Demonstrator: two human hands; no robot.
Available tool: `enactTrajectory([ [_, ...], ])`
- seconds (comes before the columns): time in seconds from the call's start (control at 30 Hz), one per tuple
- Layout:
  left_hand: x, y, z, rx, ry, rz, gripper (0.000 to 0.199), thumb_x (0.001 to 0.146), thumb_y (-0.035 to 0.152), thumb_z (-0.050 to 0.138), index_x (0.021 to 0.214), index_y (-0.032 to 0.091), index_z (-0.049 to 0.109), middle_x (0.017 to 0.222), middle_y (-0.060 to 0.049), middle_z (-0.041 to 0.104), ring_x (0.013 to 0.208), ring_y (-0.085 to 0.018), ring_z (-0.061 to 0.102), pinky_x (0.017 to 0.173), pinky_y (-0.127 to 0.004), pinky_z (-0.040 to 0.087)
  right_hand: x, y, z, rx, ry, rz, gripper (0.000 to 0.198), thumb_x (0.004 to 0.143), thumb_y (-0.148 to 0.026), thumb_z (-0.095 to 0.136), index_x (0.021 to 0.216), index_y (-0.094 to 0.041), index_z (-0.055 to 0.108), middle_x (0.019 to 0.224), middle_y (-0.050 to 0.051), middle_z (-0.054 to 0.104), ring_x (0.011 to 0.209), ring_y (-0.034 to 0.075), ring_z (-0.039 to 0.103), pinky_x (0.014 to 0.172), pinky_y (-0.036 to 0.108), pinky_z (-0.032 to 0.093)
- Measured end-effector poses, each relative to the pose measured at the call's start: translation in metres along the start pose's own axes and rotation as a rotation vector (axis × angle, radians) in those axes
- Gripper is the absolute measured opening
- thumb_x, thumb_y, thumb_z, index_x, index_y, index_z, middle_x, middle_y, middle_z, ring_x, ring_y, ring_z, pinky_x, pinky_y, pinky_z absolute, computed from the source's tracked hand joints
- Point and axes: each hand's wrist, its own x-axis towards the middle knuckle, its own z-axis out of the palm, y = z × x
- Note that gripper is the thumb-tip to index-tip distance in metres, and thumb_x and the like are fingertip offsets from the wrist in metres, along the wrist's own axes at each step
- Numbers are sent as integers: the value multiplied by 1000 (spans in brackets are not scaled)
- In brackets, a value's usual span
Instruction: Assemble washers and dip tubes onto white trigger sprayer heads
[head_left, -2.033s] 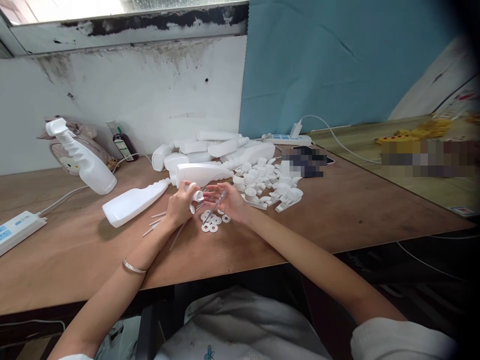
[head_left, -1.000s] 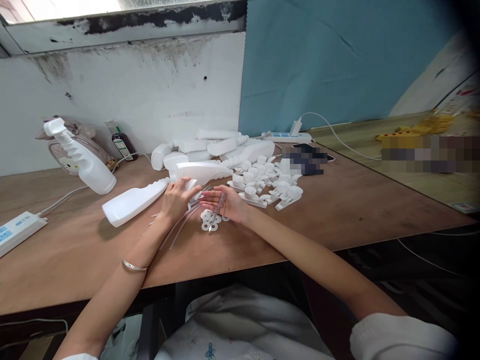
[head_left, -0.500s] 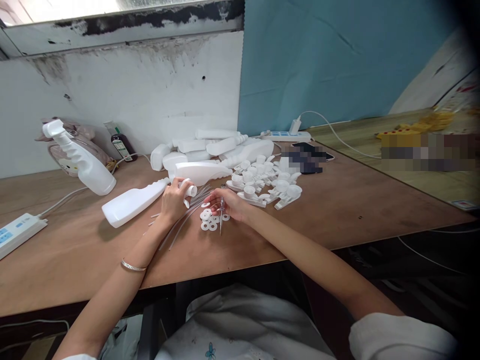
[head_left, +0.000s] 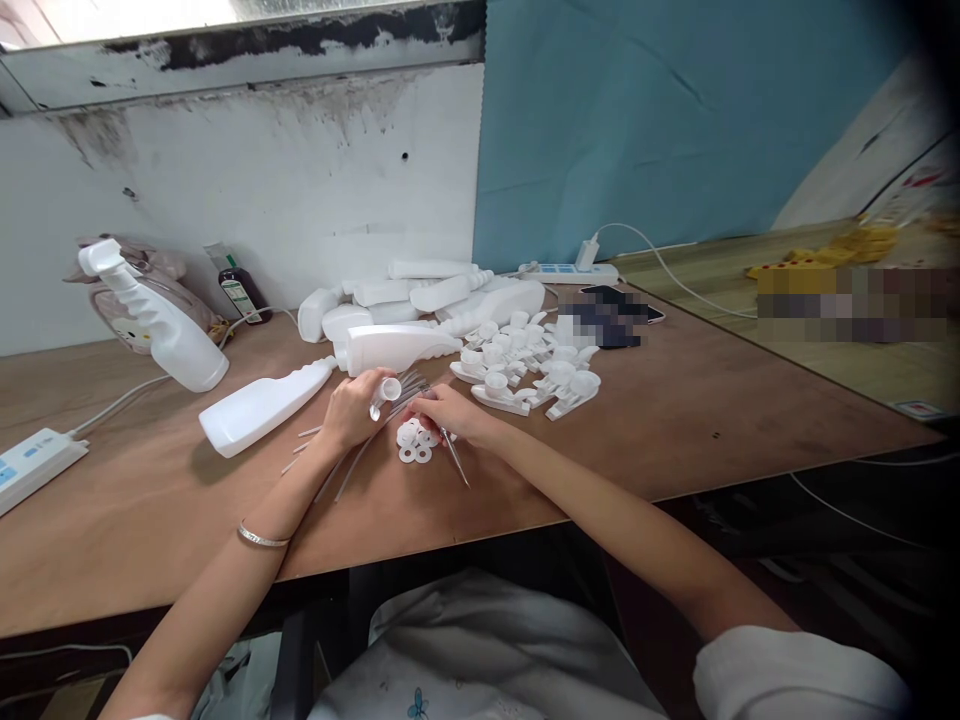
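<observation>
My left hand is closed around a white spray trigger head, its round open collar turned toward my right hand. My right hand has its fingers curled over a small pile of flat white washers. A slim, pointed metal tool sticks out below that hand, its tip toward the table's front edge. Whether a washer is between the fingertips I cannot make out. Thin translucent tubes lie under and between both hands. Several more trigger heads are heaped beyond my right hand.
A white bottle lies left of my hands, with several more bottles piled behind. An assembled spray bottle stands tilted at left, near a dark bottle. Power strips and cables lie on the brown table.
My right fingers have moved down and slightly left toward the washers, and the metal tool has swung its tip to the right. The trigger head has turned, showing its collar opening.
</observation>
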Motion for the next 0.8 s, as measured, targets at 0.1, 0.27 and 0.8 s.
enactTrajectory([
  [0.1, -2, 3, -1, -4, -29, -74, 35, 76, 31, 49, 110, 22, 45, 79, -2, 66, 69, -22, 62, 58, -26, 40, -2, -2, 0, 36, -93, -34, 18, 73, -20, 46, 63, -14, 60, 35, -8, 38, 25, 5, 32, 26, 17, 25],
  [0.27, -2, 7, -3, -50, -3, -129, 37, 78, 42, 47, 106, 19, 43, 79, -3, 67, 67, -23, 63, 54, -25, 38, 4, 3, -2, -3, -35, -14, 12, 75, -24, 48, 73, -15, 55, 38, -9, 36, 27, 4, 27, 28, 18, 20],
  [0.8, 2, 2, 6, -267, 106, -59, 21, 71, 35, 60, 84, 19, 58, 84, -2, 60, 67, -13, 56, 59, -22, 39, 1, 17, 3, -1198, 370, -266, 23, 82, -22, 41, 103, -17, 45, 96, 10, 59, 79, 25, 61, 64, 35, 46],
])
